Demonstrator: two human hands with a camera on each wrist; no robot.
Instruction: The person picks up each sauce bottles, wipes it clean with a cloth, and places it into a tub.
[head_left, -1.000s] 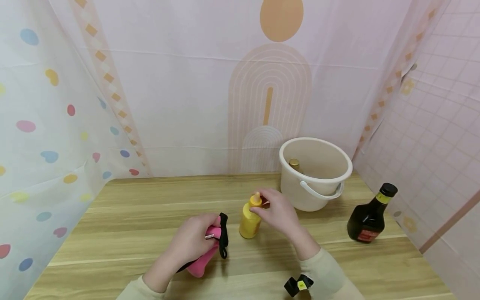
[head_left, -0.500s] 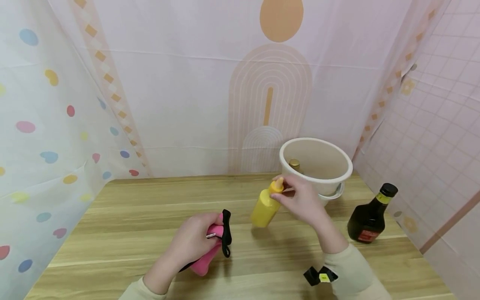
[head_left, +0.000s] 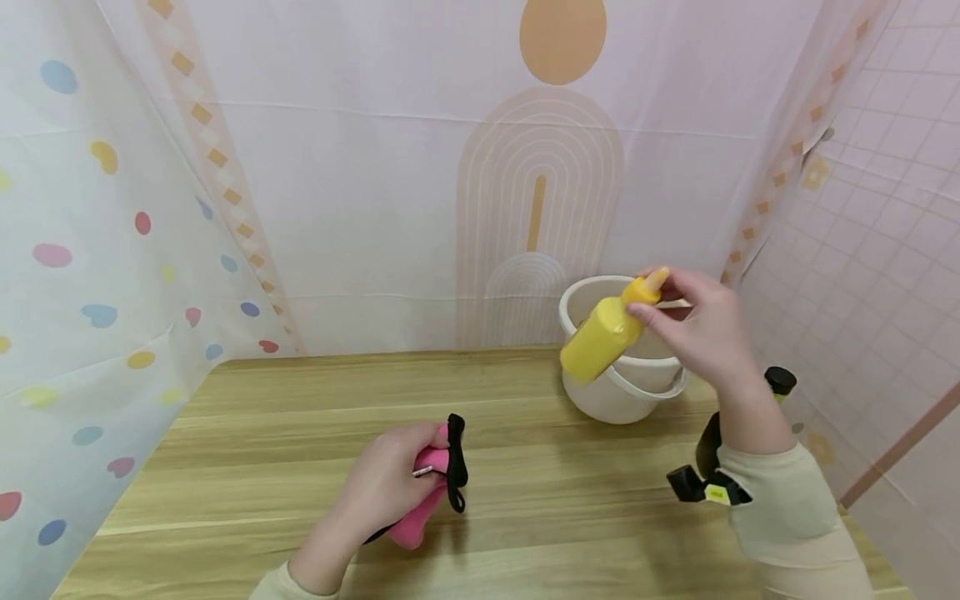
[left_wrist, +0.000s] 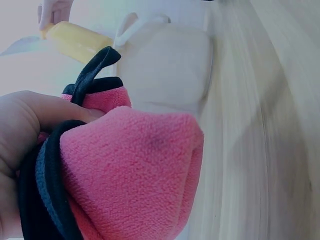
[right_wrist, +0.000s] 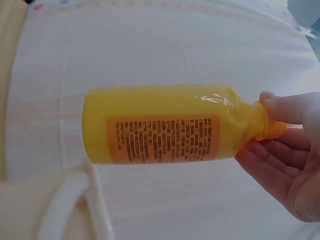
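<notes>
My right hand [head_left: 701, 325] pinches a yellow squeeze bottle [head_left: 600, 337] by its cap and neck. The bottle tilts, base down and to the left, and overlaps the near rim of a cream bucket [head_left: 603, 404] in the head view. An orange label with dark print [right_wrist: 165, 140] shows on its side in the right wrist view. My left hand [head_left: 390, 471] grips a bunched pink cloth [head_left: 412, 525] with black edging and a hanging loop, low over the table. In the left wrist view the cloth [left_wrist: 135, 170] bulges out past the thumb.
A dark sauce bottle [head_left: 707, 442] with a black cap stands on the right, partly hidden behind my right forearm. The bucket's white handle [head_left: 637, 387] hangs at its front. Patterned curtains [head_left: 360, 208] enclose the wooden table [head_left: 300, 417] at the back and sides.
My right hand has lifted the yellow squeeze bottle off the table and carried it up and right to the bucket, tilting it. My left hand with the cloth has shifted slightly right.
</notes>
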